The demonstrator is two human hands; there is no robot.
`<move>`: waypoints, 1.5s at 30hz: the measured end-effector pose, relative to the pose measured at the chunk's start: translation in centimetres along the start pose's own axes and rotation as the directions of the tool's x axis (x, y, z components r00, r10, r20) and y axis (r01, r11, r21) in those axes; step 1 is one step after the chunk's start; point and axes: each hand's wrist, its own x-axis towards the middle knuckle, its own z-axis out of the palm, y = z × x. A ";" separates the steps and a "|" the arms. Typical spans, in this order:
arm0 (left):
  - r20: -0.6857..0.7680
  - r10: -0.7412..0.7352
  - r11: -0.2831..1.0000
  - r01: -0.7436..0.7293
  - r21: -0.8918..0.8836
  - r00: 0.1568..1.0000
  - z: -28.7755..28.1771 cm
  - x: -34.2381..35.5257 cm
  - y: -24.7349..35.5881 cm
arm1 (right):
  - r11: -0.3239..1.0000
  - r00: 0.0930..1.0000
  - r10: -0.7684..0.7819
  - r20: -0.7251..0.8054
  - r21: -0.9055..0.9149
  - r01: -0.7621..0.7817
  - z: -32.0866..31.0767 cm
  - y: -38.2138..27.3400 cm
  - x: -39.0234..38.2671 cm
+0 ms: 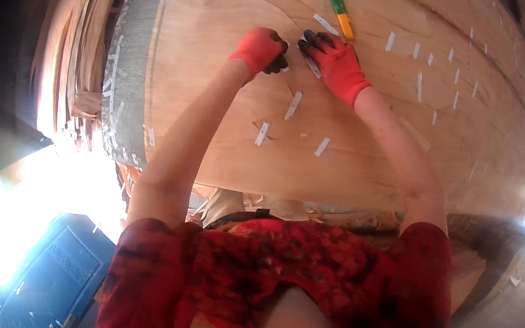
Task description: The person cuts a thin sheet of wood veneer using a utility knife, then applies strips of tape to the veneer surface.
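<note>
Both hands wear red gloves with black fingertips over a large sheet of wood veneer (220, 115). My left hand (264, 52) is closed, its fingers curled together just above the sheet; whatever is in them, if anything, is hidden. Close by on the right, my right hand (334, 63) lies with fingers stretched out on the veneer, touching a short strip of white tape (314, 68). Beyond it, a utility knife (339, 11) with a green and yellow handle rests on the sheet, apart from both hands. Another tape strip (325, 23) lies between that knife and my right fingers.
More white tape pieces (262, 134) dot the veneer, many toward the right. A grey board (128, 96) with tape bits borders the left side. Stacked veneer strips (69, 50) stand at the far left. A blue plastic bin (49, 294) sits at the lower left.
</note>
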 end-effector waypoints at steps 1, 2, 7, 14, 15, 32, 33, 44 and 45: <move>0.045 0.006 0.976 0.004 -0.219 0.999 -0.5 -1.3 -0.2 | 0.996 0.999 -0.004 -0.047 0.083 0.008 -0.2 0.6 0.0; 0.079 0.019 0.903 0.017 -0.430 0.997 -1.0 -2.3 -0.6 | 0.985 0.995 -0.016 -0.095 0.168 0.032 -0.4 0.7 0.5; 0.079 0.055 0.839 -0.003 -0.545 0.995 -1.0 -3.4 -1.7 | 0.335 0.868 0.476 0.141 0.884 -0.327 -2.8 -3.8 4.1; 0.066 0.067 0.814 -0.016 -0.581 0.996 -1.4 -3.6 -0.8 | 0.246 0.859 0.479 0.182 0.911 -0.330 -0.9 -4.5 6.7; 0.069 0.053 0.779 0.002 -0.627 0.996 -1.7 -3.6 -0.9 | 0.209 0.858 0.490 0.155 0.935 -0.288 -0.6 -4.4 7.1; -0.429 0.670 0.656 -0.212 0.724 0.606 -5.5 2.6 -7.2 | 0.469 0.892 0.441 0.104 0.820 -0.328 3.8 -2.0 20.8; -0.432 0.673 0.660 -0.223 0.717 0.600 -5.4 2.5 -7.0 | 0.486 0.889 0.449 0.087 0.812 -0.324 4.3 -1.9 20.8; -0.419 0.594 0.670 -0.134 0.730 0.687 -5.6 2.3 -5.7 | 0.783 0.880 0.460 -0.114 0.521 -0.341 4.2 -4.3 20.2; -0.420 0.599 0.675 -0.148 0.723 0.682 -5.5 2.4 -5.4 | 0.825 0.875 0.439 -0.204 0.477 -0.303 4.1 -3.9 20.3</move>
